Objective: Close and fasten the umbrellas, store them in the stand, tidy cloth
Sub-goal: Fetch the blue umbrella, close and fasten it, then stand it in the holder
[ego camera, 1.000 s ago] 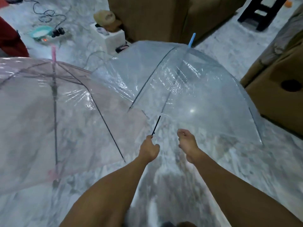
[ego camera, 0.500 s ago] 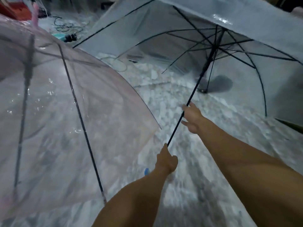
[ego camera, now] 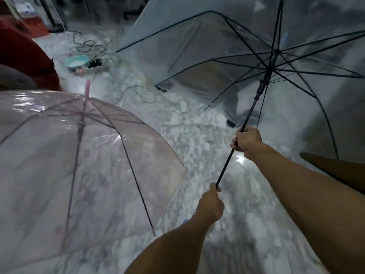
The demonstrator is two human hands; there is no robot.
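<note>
A clear open umbrella (ego camera: 227,46) with black ribs is lifted and tipped away from me, its underside facing me. Its black shaft (ego camera: 225,169) runs from lower centre up to the right. My left hand (ego camera: 210,206) grips the shaft's lower end, at the handle. My right hand (ego camera: 245,140) grips the shaft higher up, below the black runner (ego camera: 261,87). A second open umbrella (ego camera: 59,155), clear with a pink tint and a pink tip (ego camera: 87,89), lies on the floor at left.
The floor (ego camera: 193,135) is pale marble. A teal dish (ego camera: 76,61), a power strip and tangled cables (ego camera: 88,45) lie at the back left. A dark red object (ego camera: 25,54) stands at the far left. A brown furniture edge (ego camera: 335,165) shows at right.
The clear umbrella was on the floor, canopy up; it has been lifted and tipped so its underside faces me. My right hand moved onto the shaft and closed around it.
</note>
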